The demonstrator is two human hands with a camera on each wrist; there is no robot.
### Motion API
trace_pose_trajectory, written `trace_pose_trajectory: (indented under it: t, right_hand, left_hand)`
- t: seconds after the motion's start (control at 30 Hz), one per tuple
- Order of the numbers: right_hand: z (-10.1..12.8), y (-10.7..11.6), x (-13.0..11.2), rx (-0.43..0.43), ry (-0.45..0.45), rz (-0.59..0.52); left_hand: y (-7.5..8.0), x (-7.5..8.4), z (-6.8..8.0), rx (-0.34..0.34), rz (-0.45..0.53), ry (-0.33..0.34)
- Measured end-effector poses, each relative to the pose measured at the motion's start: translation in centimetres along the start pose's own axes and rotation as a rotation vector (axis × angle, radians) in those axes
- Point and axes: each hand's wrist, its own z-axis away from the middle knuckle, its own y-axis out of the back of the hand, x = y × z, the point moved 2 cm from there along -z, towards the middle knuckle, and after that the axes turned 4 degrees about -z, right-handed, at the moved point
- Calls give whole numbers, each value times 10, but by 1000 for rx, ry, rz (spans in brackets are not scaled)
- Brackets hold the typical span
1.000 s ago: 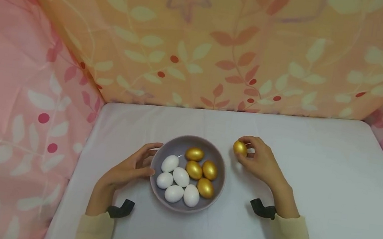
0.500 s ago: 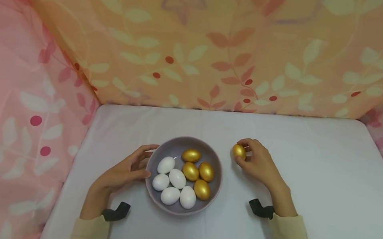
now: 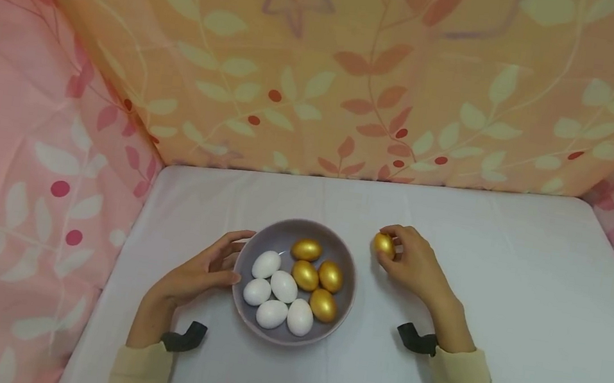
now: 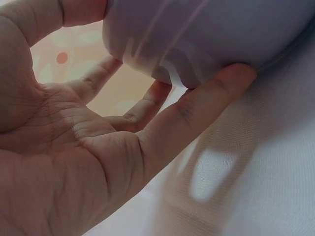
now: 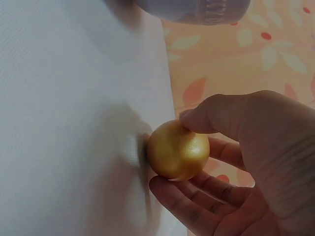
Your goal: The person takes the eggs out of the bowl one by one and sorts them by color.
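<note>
**pixelmoth:** Gold egg (image 3: 384,244) is pinched in the right hand (image 3: 414,265), thumb on one side and curled fingertips (image 5: 170,186) on the other. From the right wrist view it's down at the white worktop (image 3: 503,295), but I can't tell if it actually touches.

**bramblekit:** Yep, and the left hand (image 3: 197,274) is on the grey bowl (image 3: 346,268). Fingers (image 4: 197,98) are loosely bent against the outer wall, thumb up near the rim, so it's more cupping the side than clamping it.

**pixelmoth:** Where's the bowl sitting relative to everything?

**bramblekit:** Right between the two hands, touching the left one, a little gap over to the right one. The held egg is just beyond the bowl's rim, on the right hand's side.

**pixelmoth:** Inside I count four gold eggs (image 3: 318,276) on the half nearer the right hand, five white eggs (image 3: 277,294) on the half nearer the left.

**bramblekit:** Same. Leafy orange fabric (image 3: 359,62) hangs past both hands, pink fabric (image 3: 27,148) off the left.
</note>
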Motion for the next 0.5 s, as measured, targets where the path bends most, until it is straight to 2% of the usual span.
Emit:
trace_pose_trajectory:
  t: [0.2,0.5]
  right_hand:
    - [-1,1,-5,-10,14,13]
    - [1,-1,-5,-23,5,42]
  left_hand:
    - [0,0,1,6,-9,-12]
    - [-1,3,1,13,-6,18]
